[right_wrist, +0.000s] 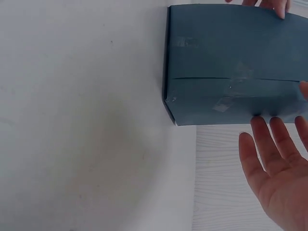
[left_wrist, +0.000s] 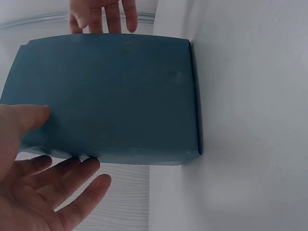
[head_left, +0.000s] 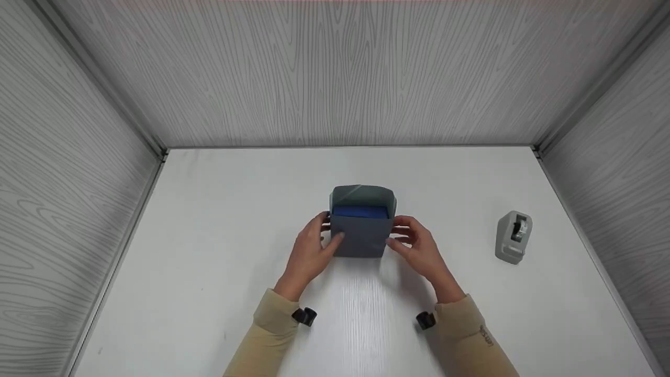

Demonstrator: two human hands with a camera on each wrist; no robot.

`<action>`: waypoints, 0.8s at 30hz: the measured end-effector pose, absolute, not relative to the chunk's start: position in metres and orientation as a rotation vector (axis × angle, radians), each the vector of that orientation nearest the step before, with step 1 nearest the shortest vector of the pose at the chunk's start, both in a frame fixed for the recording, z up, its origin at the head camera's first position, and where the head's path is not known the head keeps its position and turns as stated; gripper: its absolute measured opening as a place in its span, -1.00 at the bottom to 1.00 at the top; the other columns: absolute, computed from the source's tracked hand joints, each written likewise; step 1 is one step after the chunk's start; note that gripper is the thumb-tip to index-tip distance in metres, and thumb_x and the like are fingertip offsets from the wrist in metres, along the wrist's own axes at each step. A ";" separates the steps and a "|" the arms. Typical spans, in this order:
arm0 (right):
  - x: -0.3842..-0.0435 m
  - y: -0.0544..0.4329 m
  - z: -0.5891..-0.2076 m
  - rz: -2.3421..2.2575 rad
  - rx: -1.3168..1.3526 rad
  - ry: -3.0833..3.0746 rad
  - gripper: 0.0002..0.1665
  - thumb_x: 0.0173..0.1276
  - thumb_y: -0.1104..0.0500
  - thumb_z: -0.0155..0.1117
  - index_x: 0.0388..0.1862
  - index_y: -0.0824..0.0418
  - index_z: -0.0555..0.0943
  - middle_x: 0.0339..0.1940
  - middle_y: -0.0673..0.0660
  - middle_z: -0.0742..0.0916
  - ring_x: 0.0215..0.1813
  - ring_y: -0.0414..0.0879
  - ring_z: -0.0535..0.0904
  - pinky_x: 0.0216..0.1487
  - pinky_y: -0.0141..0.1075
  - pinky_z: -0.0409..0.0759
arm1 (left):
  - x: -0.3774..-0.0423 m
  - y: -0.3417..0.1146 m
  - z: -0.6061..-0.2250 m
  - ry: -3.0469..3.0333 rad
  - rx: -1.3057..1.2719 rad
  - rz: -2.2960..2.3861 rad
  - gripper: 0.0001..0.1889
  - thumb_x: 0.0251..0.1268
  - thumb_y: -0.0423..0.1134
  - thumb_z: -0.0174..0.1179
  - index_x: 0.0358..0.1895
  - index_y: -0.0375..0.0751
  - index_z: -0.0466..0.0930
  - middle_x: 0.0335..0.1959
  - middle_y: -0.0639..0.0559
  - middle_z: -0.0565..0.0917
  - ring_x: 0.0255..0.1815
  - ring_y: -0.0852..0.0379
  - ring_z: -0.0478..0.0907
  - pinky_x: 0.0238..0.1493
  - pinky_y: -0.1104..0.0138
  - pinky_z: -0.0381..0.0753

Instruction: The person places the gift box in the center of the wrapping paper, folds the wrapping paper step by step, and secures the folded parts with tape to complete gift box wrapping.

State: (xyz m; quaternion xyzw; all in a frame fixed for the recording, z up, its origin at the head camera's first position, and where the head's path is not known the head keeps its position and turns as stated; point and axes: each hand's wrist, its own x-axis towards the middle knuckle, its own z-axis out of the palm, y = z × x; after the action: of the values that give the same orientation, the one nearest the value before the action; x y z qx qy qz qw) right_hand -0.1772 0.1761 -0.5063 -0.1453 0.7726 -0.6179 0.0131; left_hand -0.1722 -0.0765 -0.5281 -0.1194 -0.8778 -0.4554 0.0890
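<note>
A dark blue-grey cardboard box (head_left: 361,238) stands on the table between both hands, its top open and its rear flap (head_left: 364,193) raised. Inside lies something bright blue (head_left: 361,211) with a flat top; its kind is unclear. The left hand (head_left: 310,250) holds the left side, thumb on the front face and fingertips against the side wall. On the opposite side, the right hand (head_left: 421,252) holds the box with its thumb at the front edge and fingertips on the side. Clear tape pieces (right_wrist: 224,103) show on the box in the right wrist view.
A grey tape dispenser (head_left: 514,237) with a roll in it stands on the right part of the white table (head_left: 220,209). Wood-grain panels enclose the table at the back (head_left: 345,73), left and right.
</note>
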 end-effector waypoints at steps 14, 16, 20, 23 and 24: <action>-0.190 0.167 -0.535 -1.868 -0.310 2.640 -0.65 0.31 0.18 0.40 0.04 0.24 0.58 -0.02 0.13 0.67 0.02 0.01 0.64 0.02 -0.04 0.58 | -0.175 -0.073 -0.530 -2.533 -0.311 -1.292 -0.60 0.47 -0.09 0.14 0.12 -0.37 0.57 -0.04 -0.15 0.67 -0.04 0.03 0.65 -0.10 0.16 0.65; -0.190 0.165 -0.535 -1.859 -0.297 2.677 -0.71 0.31 0.19 0.40 -0.04 0.24 0.59 -0.05 0.12 0.69 -0.01 0.00 0.66 -0.01 -0.06 0.60 | -0.175 -0.072 -0.530 -2.524 -0.298 -1.282 -0.62 0.46 -0.09 0.14 0.08 -0.35 0.59 -0.09 -0.13 0.69 -0.08 0.03 0.65 -0.12 0.16 0.65; -0.190 0.160 -0.533 -1.834 -0.254 2.744 -0.79 0.29 0.21 0.40 -0.18 0.24 0.57 -0.12 0.12 0.70 -0.05 0.00 0.68 -0.08 -0.11 0.63 | -0.176 -0.069 -0.529 -2.508 -0.259 -1.251 -0.67 0.42 -0.10 0.19 -0.01 -0.33 0.63 -0.18 -0.11 0.72 -0.16 0.06 0.67 -0.18 0.17 0.66; -0.189 0.156 -0.531 -1.822 -0.206 2.786 -0.80 0.28 0.21 0.40 -0.30 0.24 0.53 -0.19 0.12 0.69 -0.10 0.00 0.68 -0.14 -0.13 0.64 | -0.178 -0.067 -0.528 -2.498 -0.226 -1.217 -0.71 0.37 -0.13 0.24 -0.09 -0.31 0.65 -0.25 -0.08 0.72 -0.23 0.07 0.68 -0.24 0.20 0.65; -0.189 0.154 -0.531 -1.815 -0.189 2.802 -0.78 0.28 0.19 0.40 -0.34 0.23 0.51 -0.22 0.11 0.69 -0.13 -0.01 0.67 -0.16 -0.14 0.64 | -0.179 -0.066 -0.528 -2.496 -0.215 -1.202 -0.73 0.36 -0.14 0.25 -0.11 -0.31 0.65 -0.28 -0.08 0.73 -0.26 0.08 0.68 -0.25 0.20 0.65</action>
State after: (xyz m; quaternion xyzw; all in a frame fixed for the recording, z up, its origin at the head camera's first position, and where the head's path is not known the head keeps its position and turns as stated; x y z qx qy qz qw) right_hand -0.1891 0.1542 -0.5307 -0.0561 0.8337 -0.5401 -0.1009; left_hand -0.1786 -0.0663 -0.5283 -0.0760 -0.8835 -0.4255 0.1804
